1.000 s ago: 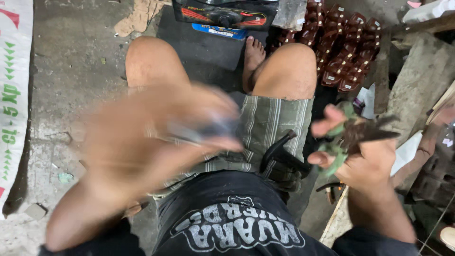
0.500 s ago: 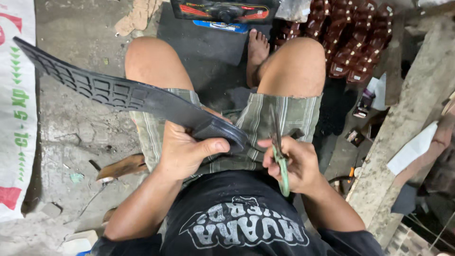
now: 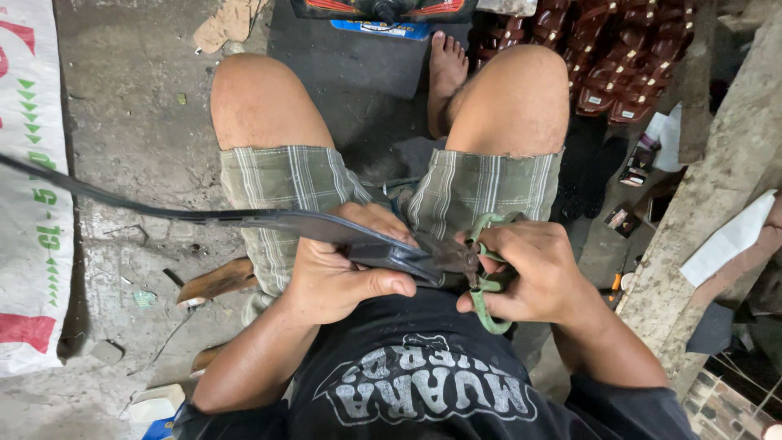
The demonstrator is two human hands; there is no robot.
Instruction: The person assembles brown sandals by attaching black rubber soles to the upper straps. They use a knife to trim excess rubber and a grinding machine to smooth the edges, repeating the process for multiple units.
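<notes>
Cutting in progress, seen from above a seated person. Largest item: a long, dark, flat rubber strip with a moulded tread pattern (image 3: 244, 218), running from the left edge of the view across the left thigh to the lap, edge-on and roughly level. Its near end is clamped in the left hand (image 3: 342, 273), thumb over the top face and fingers curled beneath. The right hand (image 3: 533, 273) is closed through the loops of a pair of green-handled metal scissors (image 3: 481, 281), whose dark blades meet the strip's near end; the blades appear nearly together, though the exact gap cannot be told. Step in hand, as judged: trimming the end of the strip, the cut looking barely begun. A further bite would call for the left hand to feed and steady the strip while the blades reopen. Surroundings: checked shorts (image 3: 285, 183), stained concrete floor (image 3: 138, 106), rows of brown sandal straps (image 3: 619, 57) beyond the right knee, white woven sack (image 3: 28, 228) at left.
</notes>
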